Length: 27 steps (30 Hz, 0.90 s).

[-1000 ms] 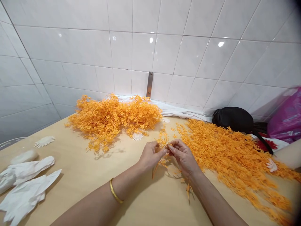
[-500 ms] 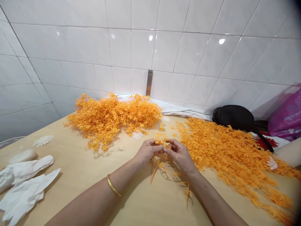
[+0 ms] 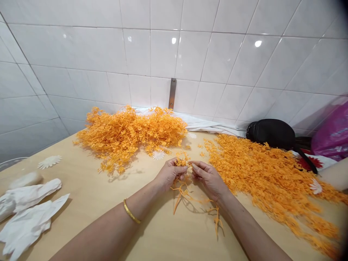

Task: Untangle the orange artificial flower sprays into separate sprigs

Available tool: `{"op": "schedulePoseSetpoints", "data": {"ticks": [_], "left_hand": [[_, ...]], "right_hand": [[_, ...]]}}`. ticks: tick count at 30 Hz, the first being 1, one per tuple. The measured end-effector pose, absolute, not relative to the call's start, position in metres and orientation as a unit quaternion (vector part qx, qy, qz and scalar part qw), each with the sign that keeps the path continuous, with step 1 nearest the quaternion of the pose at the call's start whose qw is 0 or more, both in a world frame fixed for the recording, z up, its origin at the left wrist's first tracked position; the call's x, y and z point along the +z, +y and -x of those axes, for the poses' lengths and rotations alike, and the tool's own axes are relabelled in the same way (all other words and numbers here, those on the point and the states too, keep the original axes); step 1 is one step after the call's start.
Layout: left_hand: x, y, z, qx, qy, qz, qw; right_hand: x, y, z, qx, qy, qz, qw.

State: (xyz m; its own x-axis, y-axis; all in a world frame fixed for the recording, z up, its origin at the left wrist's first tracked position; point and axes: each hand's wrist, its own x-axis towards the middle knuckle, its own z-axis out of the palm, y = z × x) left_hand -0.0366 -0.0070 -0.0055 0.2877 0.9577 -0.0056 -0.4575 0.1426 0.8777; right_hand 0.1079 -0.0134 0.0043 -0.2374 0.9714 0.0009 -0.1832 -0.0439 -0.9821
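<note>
Between my two hands is a branching orange plastic flower stem (image 3: 178, 203), its thin sprigs hanging below them toward the table. My left hand (image 3: 171, 174) is closed around it, with a small orange cluster (image 3: 182, 159) poking out above the fingers. Thumb and forefinger of my right hand (image 3: 205, 175) are pinched at the cluster's right side, on a thin bit of the sprig. Ahead and to the left lies a big bushy heap of orange plastic stems (image 3: 130, 132). A wide spread of loose orange pieces (image 3: 258, 170) lies to the right.
White gloves (image 3: 29, 214) and a pale rounded object (image 3: 25, 180) lie at the left. White flower-shaped pieces (image 3: 49, 162) are scattered about. A black pouch (image 3: 272, 133), a purple bag (image 3: 331, 128) and another person's arm (image 3: 333, 174) are at the right. White cloth (image 3: 206, 125) runs along the tiled wall.
My right hand has drawn slightly away from my left, opening a small gap between the fingertips. The heaps look unchanged.
</note>
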Motion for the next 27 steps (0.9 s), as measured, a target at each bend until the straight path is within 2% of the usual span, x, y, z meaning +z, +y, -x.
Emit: {"op": "schedulePoseSetpoints", "data": {"ticks": [9,18,27], "left_hand": [[0.006,-0.013,0.033,0.519,0.299,-0.346,0.722],[0.003,-0.012,0.031,0.511,0.315,-0.287,0.747],[0.012,-0.012,0.034,0.445,0.196,-0.202,0.85]], "right_hand": [[-0.001,-0.015,-0.103,0.508,-0.594,0.427,0.454],[0.0,-0.017,-0.094,0.494,-0.622,0.435,0.423],[0.006,-0.019,-0.1,0.677,-0.509,0.285,0.448]]}}
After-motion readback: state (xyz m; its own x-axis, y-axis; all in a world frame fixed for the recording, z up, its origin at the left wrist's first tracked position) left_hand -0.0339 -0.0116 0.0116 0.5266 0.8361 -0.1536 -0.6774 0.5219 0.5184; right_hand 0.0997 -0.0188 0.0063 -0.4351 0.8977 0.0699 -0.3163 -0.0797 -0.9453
